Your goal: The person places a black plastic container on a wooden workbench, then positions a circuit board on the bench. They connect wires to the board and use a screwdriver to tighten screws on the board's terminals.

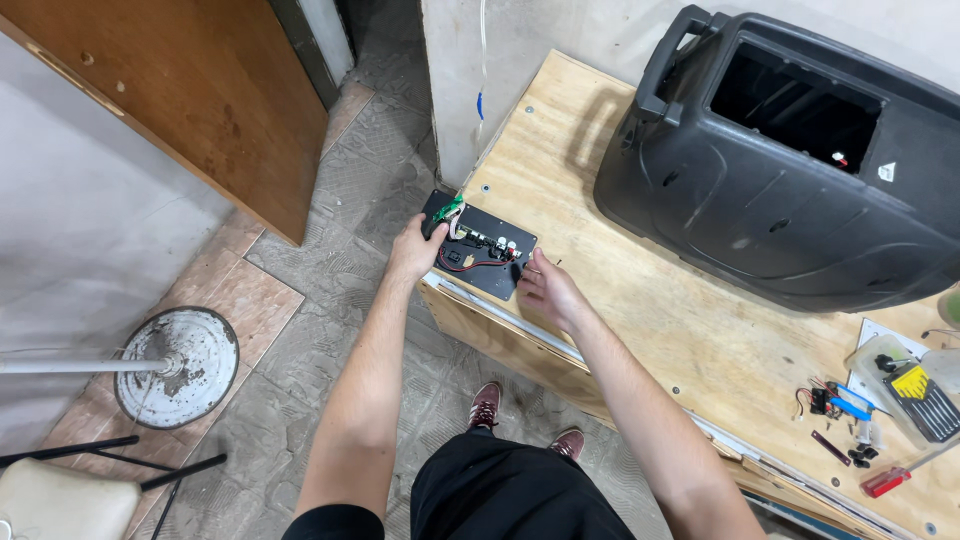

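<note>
A black rectangular panel (pixel 490 262) with wires and small connectors lies at the corner of a plywood workbench (pixel 640 300). My left hand (pixel 415 248) grips the panel's left end, by a green part. My right hand (pixel 548 288) rests at the panel's right edge, fingertips touching it near a small black knob. A large black plastic speaker cabinet (pixel 780 190) lies on the bench behind, its rear opening empty and a handle at its top left.
Small parts, red and blue wires, a red-handled screwdriver (pixel 888 481) and a clear box with a bit set (pixel 920 395) sit at the bench's right. Left of the bench are a tiled floor, a round metal stand base (pixel 180 365), a wooden door (pixel 190 100) and a stool seat (pixel 60 500).
</note>
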